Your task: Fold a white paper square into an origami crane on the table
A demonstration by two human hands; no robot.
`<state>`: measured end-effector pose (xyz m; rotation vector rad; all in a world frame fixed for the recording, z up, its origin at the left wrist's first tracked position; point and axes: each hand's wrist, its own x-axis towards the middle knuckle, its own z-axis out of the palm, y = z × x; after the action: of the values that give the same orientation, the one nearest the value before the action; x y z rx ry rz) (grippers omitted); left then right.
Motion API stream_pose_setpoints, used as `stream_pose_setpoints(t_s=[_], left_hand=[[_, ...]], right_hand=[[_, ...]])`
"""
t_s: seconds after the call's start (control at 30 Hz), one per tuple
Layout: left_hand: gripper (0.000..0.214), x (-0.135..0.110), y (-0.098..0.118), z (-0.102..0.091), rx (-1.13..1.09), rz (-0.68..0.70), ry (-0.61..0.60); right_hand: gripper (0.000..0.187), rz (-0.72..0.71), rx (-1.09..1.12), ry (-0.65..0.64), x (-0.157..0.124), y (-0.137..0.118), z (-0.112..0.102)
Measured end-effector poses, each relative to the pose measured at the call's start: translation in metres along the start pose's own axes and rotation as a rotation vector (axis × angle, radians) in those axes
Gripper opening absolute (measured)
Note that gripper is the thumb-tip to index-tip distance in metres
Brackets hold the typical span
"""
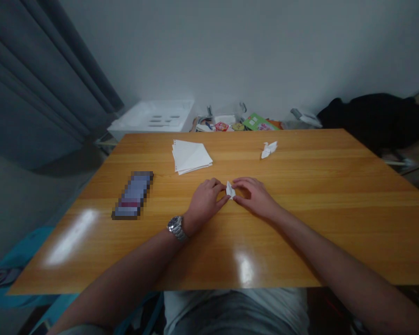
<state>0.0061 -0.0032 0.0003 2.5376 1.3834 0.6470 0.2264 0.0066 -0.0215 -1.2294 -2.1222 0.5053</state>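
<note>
A small piece of folded white paper (230, 191) is between my two hands, low over the middle of the table. My left hand (206, 199), with a metal watch (176, 226) on its wrist, pinches the paper's left side between thumb and fingers. From the right, my right hand (255, 195) grips the other side, its thumb near the lower edge. My fingertips cover parts of the folds. Farther back on the right lies a finished white paper crane (269, 149). Left of centre rests a stack of white paper sheets (191, 156).
A phone (132, 195) with a blurred screen lies on the left of the wooden table (300, 172). Beyond the far edge are a white plastic tray (153, 116), a green booklet (260, 122) and assorted small items. A black cloth heap (373, 118) is at the right.
</note>
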Motion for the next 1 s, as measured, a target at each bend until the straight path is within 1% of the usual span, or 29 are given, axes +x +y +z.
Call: stream_pose_setpoints(t_s=[0.13,0.2,0.33,0.53,0.77,1.0], left_hand=[[0.025,0.0008,0.0006,-0.0006,0.006,-0.012,-0.009],[0.025,0.0012,0.0001,-0.0007,-0.001,-0.011,-0.006],[0.025,0.0015,-0.0017,0.0008,-0.034,-0.009,0.012],[0.02,0.0018,-0.0035,0.0051,-0.117,-0.013,0.042],[0.01,0.0029,-0.0077,0.0074,-0.235,0.005,0.035],[0.006,0.0021,-0.0062,0.0039,-0.241,0.001,0.018]], right_hand=[[0.014,0.05,0.008,0.028,0.0021,0.0008,0.0039],[0.011,0.065,0.012,0.044,0.0032,0.0012,0.0056],[0.008,0.074,0.021,0.059,0.0046,0.0014,0.0067],[0.006,0.033,0.03,0.056,0.004,-0.0005,0.0042],[0.006,0.01,0.01,0.036,0.0027,-0.0011,0.0027],[0.007,-0.044,0.017,0.039,0.0008,0.0026,0.0025]])
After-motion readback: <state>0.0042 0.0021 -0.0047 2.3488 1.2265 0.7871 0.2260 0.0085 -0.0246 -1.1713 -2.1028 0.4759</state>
